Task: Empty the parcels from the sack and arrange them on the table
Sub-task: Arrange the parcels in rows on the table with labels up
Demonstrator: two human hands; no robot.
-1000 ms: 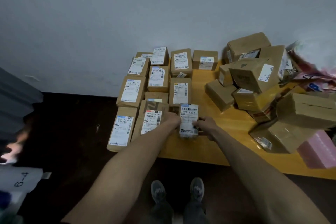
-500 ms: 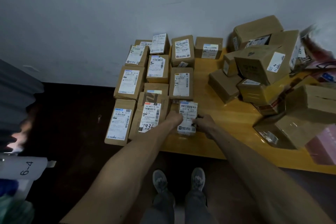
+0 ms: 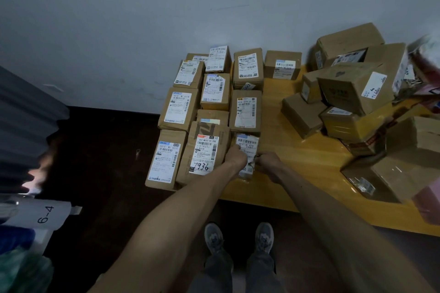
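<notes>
A small labelled parcel [image 3: 247, 147] lies on the yellow wooden table [image 3: 297, 162] at the front of the arranged rows. My left hand [image 3: 237, 156] grips its left edge and my right hand [image 3: 267, 163] grips its right edge. To its left lies a larger brown parcel marked 7936 [image 3: 204, 153], and several other labelled parcels [image 3: 215, 91] lie flat in neat rows behind it, up to the wall. A loose heap of brown boxes [image 3: 352, 88] sits on the table's right half.
A grey wall [image 3: 166, 19] backs the table. Dark floor [image 3: 102, 162] lies to the left, with a white bag marked 6-4 [image 3: 42, 214] at the far left. A pink package [image 3: 428, 204] lies at the table's right edge. My shoes [image 3: 238, 238] stand below the table's front edge.
The small parcel has been lowered from tilted in my hands to flat on the table beside the 7936 parcel. Both hands stay on its edges.
</notes>
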